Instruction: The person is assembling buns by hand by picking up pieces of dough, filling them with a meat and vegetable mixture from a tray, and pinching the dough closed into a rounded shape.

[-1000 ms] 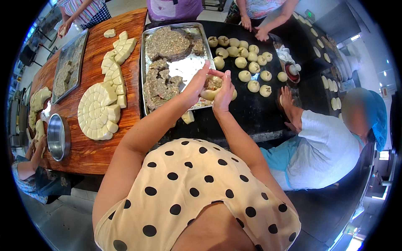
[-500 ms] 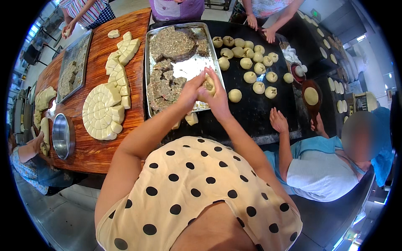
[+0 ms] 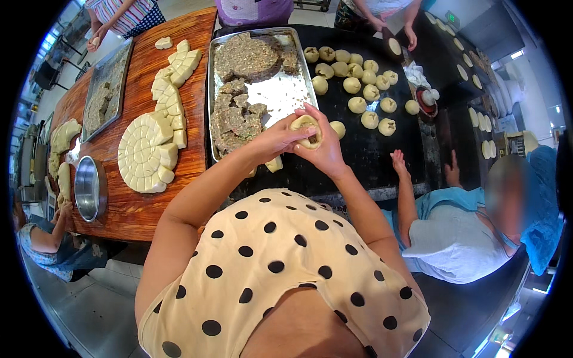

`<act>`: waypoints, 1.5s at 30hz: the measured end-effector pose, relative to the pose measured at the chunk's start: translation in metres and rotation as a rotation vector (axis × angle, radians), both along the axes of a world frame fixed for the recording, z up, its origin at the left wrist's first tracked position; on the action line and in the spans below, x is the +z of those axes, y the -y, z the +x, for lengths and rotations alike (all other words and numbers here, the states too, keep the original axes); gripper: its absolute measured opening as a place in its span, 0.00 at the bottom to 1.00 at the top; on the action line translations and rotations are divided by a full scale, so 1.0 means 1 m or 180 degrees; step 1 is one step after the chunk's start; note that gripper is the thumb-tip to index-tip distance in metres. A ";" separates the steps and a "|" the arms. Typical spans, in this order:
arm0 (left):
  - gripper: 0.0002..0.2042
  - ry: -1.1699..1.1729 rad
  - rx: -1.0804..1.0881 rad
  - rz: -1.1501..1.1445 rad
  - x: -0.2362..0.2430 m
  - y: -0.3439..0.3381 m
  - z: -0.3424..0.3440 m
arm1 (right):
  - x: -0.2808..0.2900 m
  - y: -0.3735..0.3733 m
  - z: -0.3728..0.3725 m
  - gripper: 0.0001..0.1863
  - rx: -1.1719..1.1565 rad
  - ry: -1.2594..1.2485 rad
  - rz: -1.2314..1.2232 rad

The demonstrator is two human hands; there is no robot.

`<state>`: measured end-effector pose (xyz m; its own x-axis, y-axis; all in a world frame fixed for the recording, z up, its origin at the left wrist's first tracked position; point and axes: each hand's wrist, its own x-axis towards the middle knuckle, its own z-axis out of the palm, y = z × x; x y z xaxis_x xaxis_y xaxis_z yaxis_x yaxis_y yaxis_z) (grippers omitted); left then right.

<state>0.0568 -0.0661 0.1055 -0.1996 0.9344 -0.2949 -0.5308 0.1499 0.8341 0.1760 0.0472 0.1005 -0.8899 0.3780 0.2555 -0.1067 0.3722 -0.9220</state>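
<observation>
Over the dark worktop (image 3: 370, 149), both hands' fingers pinch one soft, round dough ball (image 3: 306, 130): left hand (image 3: 279, 139), right hand (image 3: 322, 143), beside the crumbly-filling metal tray (image 3: 280, 95).

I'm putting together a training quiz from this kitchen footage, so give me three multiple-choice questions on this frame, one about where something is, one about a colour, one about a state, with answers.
1. Where is the round steel bowl?
A. on the wooden table, left of the cut dough disc
B. on the black worktop
C. inside the filling tray

2. What colour is the surface under the filled dough balls?
A. white
B. black
C. red

3. What state is the dough piece between the left hand and right hand?
A. flat on the table
B. held up in both hands, filling showing at its open top
C. lying in the metal tray

Answers: 1 A, the bowl sits on the wood by the table's left edge. 2 B, the balls lie on the black worktop. 3 B, both hands cup it above the worktop.
</observation>
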 end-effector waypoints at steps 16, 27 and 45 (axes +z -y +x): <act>0.25 0.0833 0.0405 0.0390 -0.001 0.000 0.035 | -0.006 0.019 0.012 0.40 -0.0821 -0.0376 0.0871; 0.25 0.0494 -0.0483 -0.0148 0.017 -0.007 0.020 | 0.006 0.013 0.024 0.30 -0.0970 -0.0750 0.0847; 0.44 -0.0389 0.0127 0.0284 0.047 -0.001 0.021 | 0.020 0.024 0.012 0.26 -0.0895 -0.0958 0.0507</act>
